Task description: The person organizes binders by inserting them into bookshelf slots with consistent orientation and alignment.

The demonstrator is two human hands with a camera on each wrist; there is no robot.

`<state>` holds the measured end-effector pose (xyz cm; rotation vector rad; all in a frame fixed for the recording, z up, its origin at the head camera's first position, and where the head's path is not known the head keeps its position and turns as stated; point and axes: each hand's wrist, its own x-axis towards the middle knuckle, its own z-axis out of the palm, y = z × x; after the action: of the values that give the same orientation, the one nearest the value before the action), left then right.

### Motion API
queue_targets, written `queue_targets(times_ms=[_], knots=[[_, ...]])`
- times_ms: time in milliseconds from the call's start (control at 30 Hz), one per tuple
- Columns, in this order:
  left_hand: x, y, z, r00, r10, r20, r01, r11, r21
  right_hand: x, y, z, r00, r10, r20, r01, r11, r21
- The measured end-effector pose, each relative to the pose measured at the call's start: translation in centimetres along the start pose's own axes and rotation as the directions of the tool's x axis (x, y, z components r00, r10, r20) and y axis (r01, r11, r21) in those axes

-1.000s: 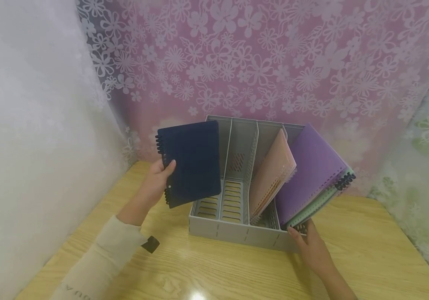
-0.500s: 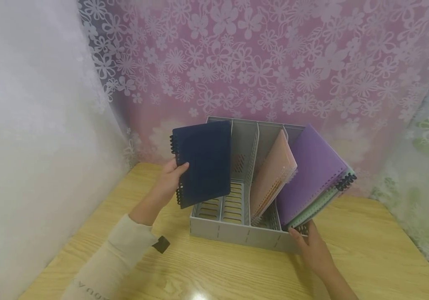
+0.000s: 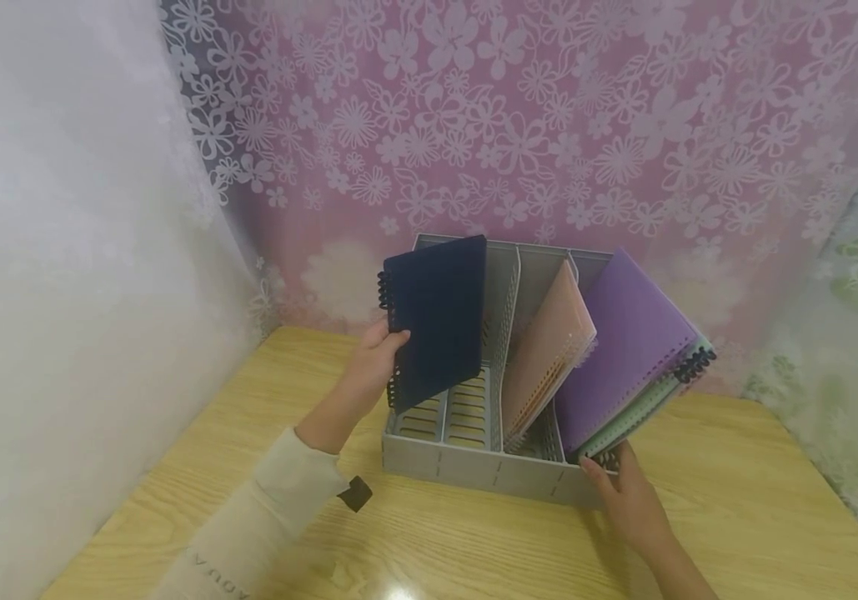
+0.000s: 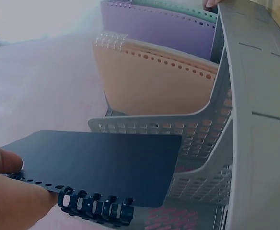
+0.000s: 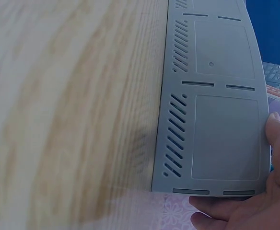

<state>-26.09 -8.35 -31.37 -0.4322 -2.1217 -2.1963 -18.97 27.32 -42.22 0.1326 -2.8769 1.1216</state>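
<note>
My left hand (image 3: 370, 364) pinches a dark blue ring-bound notebook (image 3: 439, 321) by its spine edge, thumb on the cover. The notebook is tilted over the left compartments of a grey divided file holder (image 3: 466, 473); in the left wrist view its black binding rings (image 4: 96, 206) face the camera. My right hand (image 3: 634, 508) grips the holder's front right corner, with the thumb (image 5: 274, 125) at the upper rim and fingers round the side. A peach notebook (image 3: 544, 337) leans in a middle compartment. Purple (image 3: 616, 333) and mint green (image 3: 624, 421) notebooks lean in the rightmost one.
The holder stands on a wood-grain table (image 3: 429, 542) against a pink flowered curtain (image 3: 444, 125). White cloth (image 3: 83, 208) hangs on the left, and a green-patterned one on the right. A small dark tab (image 3: 356, 494) sticks out by my left cuff.
My left hand has carried the dark blue notebook to the right, over the left compartments, and its cover has turned slightly. The right hand and the holder have stayed in place.
</note>
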Motion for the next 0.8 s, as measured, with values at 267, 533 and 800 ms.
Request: queue_targets(times_ms=[267,533,800], knots=[[0.6,-0.1,2.1,1.0,0.012,-0.016,-0.013,0.997,-0.071,0.0,0.1,-0.1,0.999,0.044,0.015,-0.044,0.999,-0.002],[0.8,-1.0,3.6,0.998,0.009,-0.054,-0.01,1.0,-0.005,0.1,0.4,0.2,0.997,0.067,0.042,-0.068,0.998,0.009],[1.5,-1.9,5.3,0.998,0.047,-0.039,-0.048,0.999,-0.006,0.0,0.2,-0.1,0.995,0.085,0.052,-0.084,0.996,-0.017]])
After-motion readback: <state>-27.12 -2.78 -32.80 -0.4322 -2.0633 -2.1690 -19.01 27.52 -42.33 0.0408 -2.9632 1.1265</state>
